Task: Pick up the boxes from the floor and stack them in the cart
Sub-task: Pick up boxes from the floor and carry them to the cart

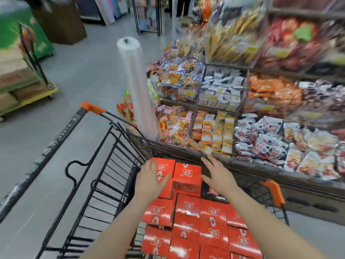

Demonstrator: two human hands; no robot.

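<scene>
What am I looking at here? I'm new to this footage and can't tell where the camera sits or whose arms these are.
There is one picture, taken by a wide-angle camera worn on a person's head, looking forward and down, so the two bare arms are the wearer's own. There is no robot. Below them stands a black wire shopping cart with orange corner caps, largely filled with glossy red cardboard boxes. The left hand rests with straight fingers on one top red box; the right hand is spread open beside the neighbouring one, and contact is unclear. Neither hand grips anything. To the right are shelves of packaged snacks, with a clear plastic bag roll standing beside the cart.
</scene>
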